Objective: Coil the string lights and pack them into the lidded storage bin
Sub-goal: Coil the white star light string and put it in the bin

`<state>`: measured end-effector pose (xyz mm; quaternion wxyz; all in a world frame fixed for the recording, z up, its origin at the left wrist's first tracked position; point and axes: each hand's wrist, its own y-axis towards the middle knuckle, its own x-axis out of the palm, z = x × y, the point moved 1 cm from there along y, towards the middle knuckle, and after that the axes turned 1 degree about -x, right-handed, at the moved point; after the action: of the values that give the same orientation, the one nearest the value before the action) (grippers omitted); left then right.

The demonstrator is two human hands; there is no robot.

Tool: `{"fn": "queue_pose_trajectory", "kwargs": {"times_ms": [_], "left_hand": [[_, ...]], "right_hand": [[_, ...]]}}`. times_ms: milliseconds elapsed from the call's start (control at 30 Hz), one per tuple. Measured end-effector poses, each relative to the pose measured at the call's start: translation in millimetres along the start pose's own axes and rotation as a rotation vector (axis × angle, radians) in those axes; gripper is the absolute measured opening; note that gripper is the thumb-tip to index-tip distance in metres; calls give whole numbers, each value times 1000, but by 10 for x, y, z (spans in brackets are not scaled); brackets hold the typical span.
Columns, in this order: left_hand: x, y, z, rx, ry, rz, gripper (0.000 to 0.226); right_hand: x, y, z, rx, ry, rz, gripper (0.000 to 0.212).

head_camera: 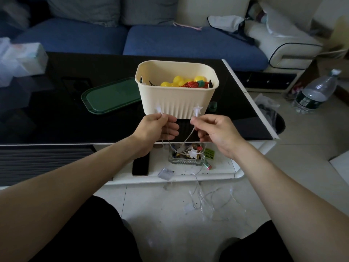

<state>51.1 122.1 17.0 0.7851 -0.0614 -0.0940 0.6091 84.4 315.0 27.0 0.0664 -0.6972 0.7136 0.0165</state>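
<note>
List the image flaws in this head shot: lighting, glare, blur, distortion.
Head view: dim room light; the glossy black table mirrors its surroundings, with a bright sheen near its right edge; the tissue packs at far left are smeared; wide-angle bending curves the table edges and stretches both forearms; the bin and both hands are fairly sharp; the thin wire on the floor is faint.

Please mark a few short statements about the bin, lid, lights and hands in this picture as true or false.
1. The green lid is on the bin. False: it lies on the table, left of the open bin.
2. Each hand pinches a star light: left hand, right hand. True.
3. The bin is empty. False: yellow balls and a red item sit inside.
4. Loose string trails on the floor. True.
5. A phone lies on the lower shelf. True.
</note>
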Motion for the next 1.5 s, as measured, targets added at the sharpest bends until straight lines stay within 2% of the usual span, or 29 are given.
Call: {"fn": "queue_pose_trajectory", "kwargs": {"times_ms": [167,267,367,500,633,733,900,1067,1167,1267,1400,1500], "left_hand": [[70,-55,20,26,75,-61,29],[37,-26,-13,65,160,7,31],[-11,14,-30,39,135,79,32],[-13,3,-16,3,124,72,31],[38,-29,-9,-19,87,9,30],[81,-50,10,19,90,9,31],[131,-45,30,26,37,-26,33],[194,-98,33,-32,37,-110,35],[234,-105,13,-45,71,-139,37],[251,-104,1,-49,91,-168,40],[249,-112,22,-54,42,-197,38],[229,-114,34,-57,38,-179,42]], "right_hand": [[45,-21,-24,-64,-20,14,15],[-12,-12,-78,-32,113,13,17],[-92,-12,-115,-31,162,44,21],[-146,-17,-109,-26,153,87,21],[-103,-29,-92,-12,43,24,17],[-41,-53,-64,5,-87,-81,14],[17,-53,14,6,-154,-154,7],[115,-42,61,-142,-224,-48,18],[180,-50,34,-142,-166,3,16],[205,-30,44,-177,-208,115,20],[247,-47,80,-222,-198,173,11],[300,-66,67,-246,-204,144,6]]}}
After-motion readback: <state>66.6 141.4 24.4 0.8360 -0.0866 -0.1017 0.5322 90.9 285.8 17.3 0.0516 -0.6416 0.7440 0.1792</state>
